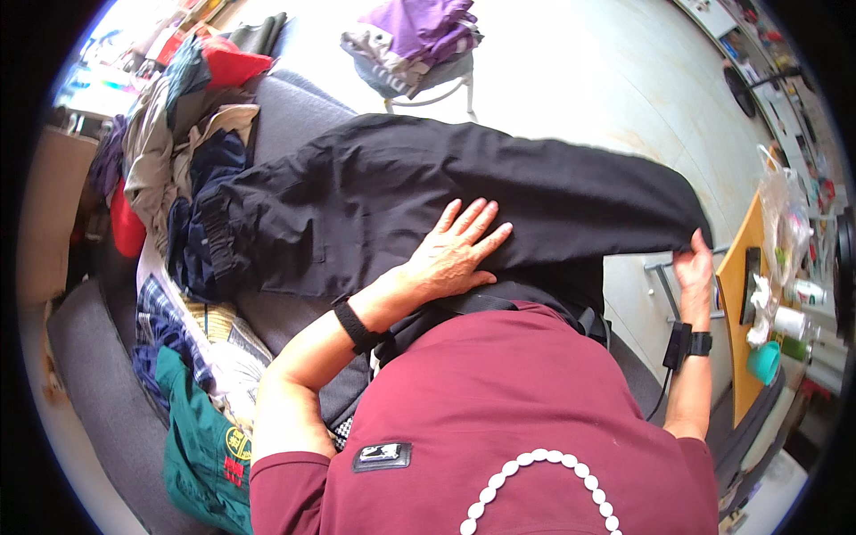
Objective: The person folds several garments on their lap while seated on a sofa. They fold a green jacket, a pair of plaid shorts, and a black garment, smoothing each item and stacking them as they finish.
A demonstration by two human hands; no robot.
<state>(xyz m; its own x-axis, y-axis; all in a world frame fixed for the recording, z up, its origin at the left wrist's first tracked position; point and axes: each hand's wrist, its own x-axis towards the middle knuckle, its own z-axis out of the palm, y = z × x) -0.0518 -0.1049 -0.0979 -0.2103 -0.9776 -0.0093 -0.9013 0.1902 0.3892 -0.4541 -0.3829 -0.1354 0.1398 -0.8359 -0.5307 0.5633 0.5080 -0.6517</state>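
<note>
Black trousers (401, 180) lie stretched sideways across my lap and the grey sofa, with a gathered elastic waistband (217, 234) at the left end. My left hand (455, 254) rests flat on the cloth near the middle, fingers spread. At the far right end, my right hand (694, 261) grips the lower edge of the trouser leg; its fingertips are partly hidden by the fabric. The cloth between both hands looks fairly smooth, while creases run near the waistband.
Piled clothes (150, 160) line the left side, with a green garment (197, 428) nearer me. Purple and grey clothing (421, 40) sits on a stool ahead. On the right, a wooden tabletop (739, 321) holds a teal cup (764, 362) and a plastic bag (784, 221).
</note>
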